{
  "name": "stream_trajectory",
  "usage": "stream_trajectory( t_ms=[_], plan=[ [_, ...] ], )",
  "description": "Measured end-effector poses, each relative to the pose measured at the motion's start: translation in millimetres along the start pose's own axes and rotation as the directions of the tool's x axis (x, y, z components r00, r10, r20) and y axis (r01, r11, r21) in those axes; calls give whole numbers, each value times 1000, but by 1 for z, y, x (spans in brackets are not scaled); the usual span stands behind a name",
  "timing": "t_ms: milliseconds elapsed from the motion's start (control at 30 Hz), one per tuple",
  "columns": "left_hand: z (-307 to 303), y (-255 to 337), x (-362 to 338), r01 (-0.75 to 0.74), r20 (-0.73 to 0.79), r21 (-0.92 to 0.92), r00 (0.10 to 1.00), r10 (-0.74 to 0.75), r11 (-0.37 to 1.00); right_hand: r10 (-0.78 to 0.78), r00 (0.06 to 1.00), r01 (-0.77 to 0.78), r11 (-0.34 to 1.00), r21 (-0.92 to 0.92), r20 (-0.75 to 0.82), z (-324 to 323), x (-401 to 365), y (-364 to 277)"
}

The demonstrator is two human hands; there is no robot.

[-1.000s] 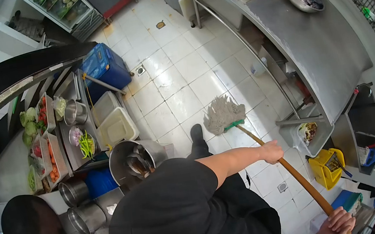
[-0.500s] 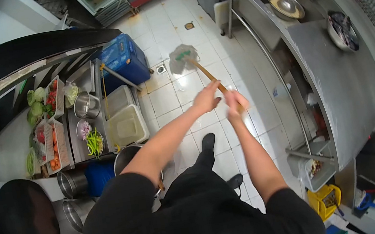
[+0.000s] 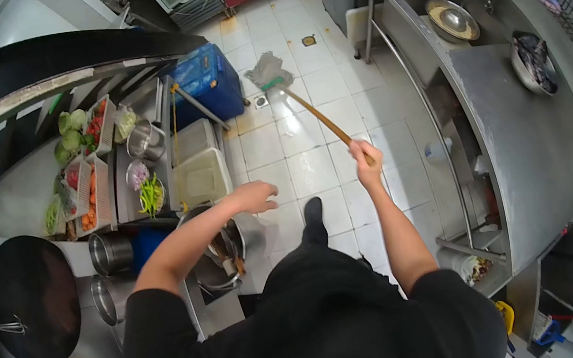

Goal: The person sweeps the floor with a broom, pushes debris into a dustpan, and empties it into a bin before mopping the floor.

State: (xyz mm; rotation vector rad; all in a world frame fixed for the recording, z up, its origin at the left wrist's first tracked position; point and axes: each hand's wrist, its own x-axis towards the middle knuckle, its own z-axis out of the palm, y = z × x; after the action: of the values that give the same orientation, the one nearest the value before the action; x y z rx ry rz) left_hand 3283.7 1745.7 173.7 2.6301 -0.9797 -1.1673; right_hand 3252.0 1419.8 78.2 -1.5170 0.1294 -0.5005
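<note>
My right hand is closed around the upper end of the wooden handle of a mop. The mop reaches forward and slightly left from it. Its green clamp and grey strands lie on the white tiled floor, close to a small square drain and the blue cooler box. Off the handle, my left hand hangs in the air with nothing in it, fingers loosely bent and apart. Nearest to it are a translucent plastic tub and a large metal pot with wooden-handled utensils inside.
To the left, a steel counter holds vegetable baskets and bowls, with a black wok nearer me. A blue cooler box stands ahead-left. Along the right runs a steel table with a sink and a metal bowl.
My left hand has let go of the mop handle and moved left, toward the pot. The mop's strands now trail away beyond the clamp. My right hand still grips the handle; the view has shifted slightly.
</note>
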Motion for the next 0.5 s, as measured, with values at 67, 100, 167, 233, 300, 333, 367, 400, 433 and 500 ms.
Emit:
stream_trajectory(
  t_ms=[67, 100, 167, 233, 300, 333, 367, 400, 433, 500],
  plan=[
    [47, 38, 45, -4, -134, -62, 991, -5, 998, 4, 995, 6, 995, -98, 101, -78, -63, -61],
    [72, 63, 71, 6, -217, -120, 976, -32, 993, -49, 989, 72, 984, -163, 138, -116, -93, -89],
    [123, 119, 117, -85, -404, -214, 915, -9, 973, 23, 969, 47, 961, -274, 245, -185, -142, -172],
    [169, 177, 147, -301, -607, -125, 777, 167, 945, -9, 966, 109, 921, -374, 259, -226, -177, -253],
    [183, 240, 144, -511, -698, -112, 651, 299, 852, -78, 983, 107, 978, -177, 165, -240, -207, -307],
    [191, 266, 135, -482, -630, -119, 712, 309, 868, -122, 991, 123, 992, -5, 46, -243, -221, -313],
    [194, 282, 132, -454, -557, -122, 767, 317, 883, -216, 976, 217, 975, 56, -29, -241, -228, -322],
    [193, 287, 136, -476, -491, -91, 786, 376, 875, -220, 968, 235, 963, 134, -117, -236, -236, -329],
    [191, 289, 140, -499, -419, -64, 799, 431, 864, -222, 955, 253, 956, 150, -194, -229, -244, -325],
    [191, 269, 148, -493, -426, -6, 789, 444, 870, -234, 936, 295, 929, 223, -262, -223, -258, -292]
  ],
)
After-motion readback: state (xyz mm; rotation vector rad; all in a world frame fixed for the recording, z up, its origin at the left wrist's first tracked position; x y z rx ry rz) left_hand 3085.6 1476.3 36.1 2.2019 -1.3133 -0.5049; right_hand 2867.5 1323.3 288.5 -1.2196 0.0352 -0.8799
